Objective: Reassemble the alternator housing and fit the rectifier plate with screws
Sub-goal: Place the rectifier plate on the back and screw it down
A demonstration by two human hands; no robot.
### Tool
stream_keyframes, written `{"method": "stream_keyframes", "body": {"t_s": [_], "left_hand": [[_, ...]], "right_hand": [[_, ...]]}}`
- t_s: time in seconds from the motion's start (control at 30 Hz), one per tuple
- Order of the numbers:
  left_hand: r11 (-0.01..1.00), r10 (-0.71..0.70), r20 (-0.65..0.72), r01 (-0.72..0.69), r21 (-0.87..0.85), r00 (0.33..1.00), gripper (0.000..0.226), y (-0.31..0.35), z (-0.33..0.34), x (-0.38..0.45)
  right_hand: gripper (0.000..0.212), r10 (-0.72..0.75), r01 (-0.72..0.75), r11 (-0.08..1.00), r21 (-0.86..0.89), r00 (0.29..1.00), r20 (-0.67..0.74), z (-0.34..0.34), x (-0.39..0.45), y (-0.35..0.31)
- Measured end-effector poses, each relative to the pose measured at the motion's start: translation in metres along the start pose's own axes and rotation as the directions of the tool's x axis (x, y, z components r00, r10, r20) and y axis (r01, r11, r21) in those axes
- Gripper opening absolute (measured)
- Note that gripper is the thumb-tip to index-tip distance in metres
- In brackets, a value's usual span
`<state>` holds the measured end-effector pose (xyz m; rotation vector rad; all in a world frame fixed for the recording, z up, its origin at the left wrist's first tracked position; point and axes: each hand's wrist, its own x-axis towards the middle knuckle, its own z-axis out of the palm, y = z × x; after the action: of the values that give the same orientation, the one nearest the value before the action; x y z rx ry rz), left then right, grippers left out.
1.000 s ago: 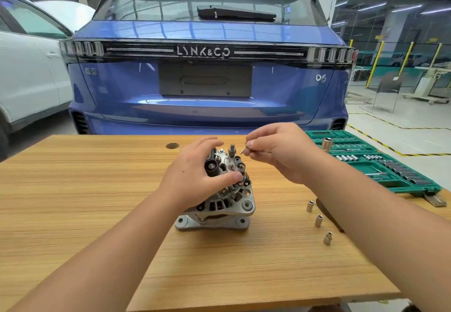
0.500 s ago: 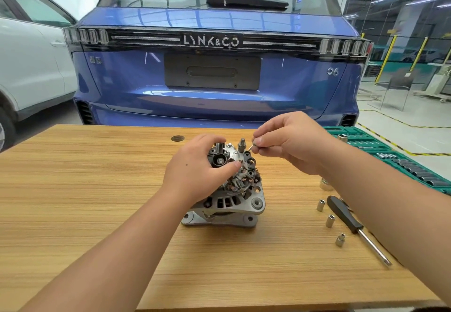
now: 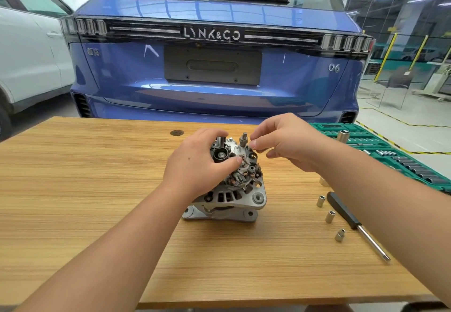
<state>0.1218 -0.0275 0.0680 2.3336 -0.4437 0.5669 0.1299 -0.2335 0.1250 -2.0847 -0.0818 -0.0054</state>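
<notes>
Behind your wooden table (image 3: 73, 189) a blue car (image 3: 214, 67) reads "LYNK&CO" and "06". Your left hand (image 3: 195, 165) grips the alternator (image 3: 234, 185). Your right hand (image 3: 285, 141) has its fingertips pinched together over the alternator's top; what they hold is too small to tell.

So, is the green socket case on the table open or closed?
Open. The green socket case lies with no lid over it, so its rows of sockets show. One tall socket stands upright in it at the far end.

Bright, even overhead strip lighting glares on the blue car (image 3: 214, 84); shadows stay soft, edges bow from wide-angle distortion.
</notes>
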Motion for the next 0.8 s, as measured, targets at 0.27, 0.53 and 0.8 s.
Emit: {"method": "stream_keyframes", "body": {"t_s": [0.27,0.53,0.8], "left_hand": [[1.000,-0.012,0.005,0.012,-0.025,1.000,0.060,0.002,-0.002,-0.001],[0.999,-0.026,-0.001,0.026,-0.044,1.000,0.055,0.002,-0.003,-0.001],[0.999,-0.021,-0.003,0.021,-0.026,1.000,0.054,0.004,-0.003,-0.001]], "right_hand": [[0.016,0.118,-0.135,0.968,0.209,0.989,0.095,0.008,0.008,0.018],[0.025,0.142,-0.161,0.964,0.213,0.985,0.102,0.008,0.011,0.017],[0.017,0.143,-0.152,0.984,0.098,0.986,0.089,0.004,0.007,0.010]]}}
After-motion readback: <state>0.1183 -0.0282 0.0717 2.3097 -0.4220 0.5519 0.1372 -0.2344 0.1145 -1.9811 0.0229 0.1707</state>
